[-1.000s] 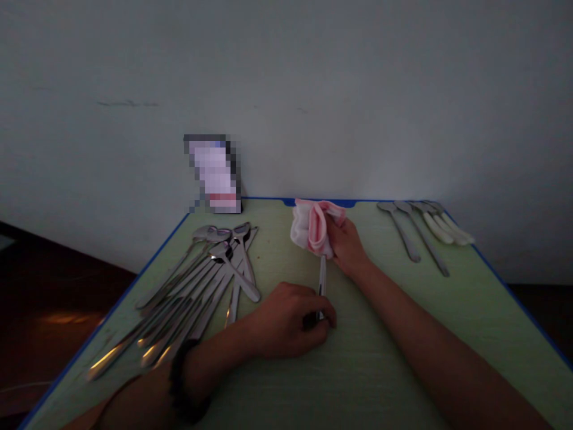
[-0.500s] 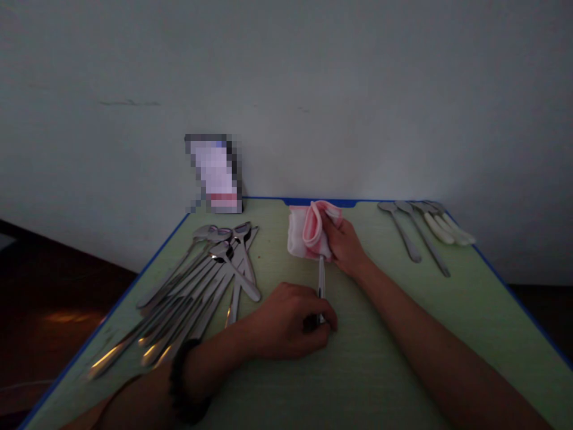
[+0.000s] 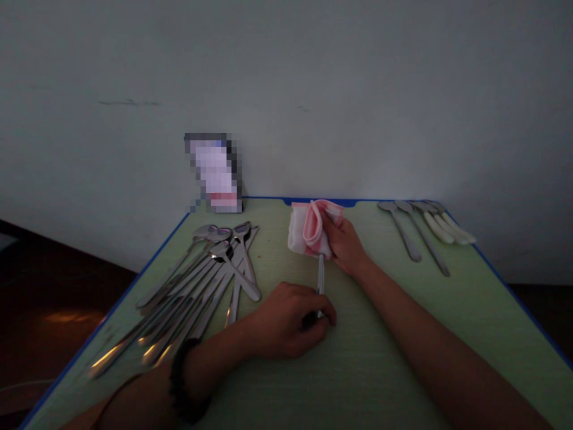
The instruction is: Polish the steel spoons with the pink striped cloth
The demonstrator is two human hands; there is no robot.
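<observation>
The left hand [image 3: 286, 322] is holding the near end of a metal utensil [image 3: 320, 278], its grip closed. The right hand [image 3: 347, 245] is gripping a pink-and-white cloth [image 3: 297, 232], which is covering the utensil's far end; the utensil's type cannot be determined. Left of the cloth, a cutlery pile [image 3: 244, 283] is lying on the worktop [image 3: 358, 370]. Right of the cloth, two spoons [image 3: 403, 233] are lying beside white-handled cutlery [image 3: 439, 232]. A blurred upright object [image 3: 215, 173] is standing left of the cloth.
</observation>
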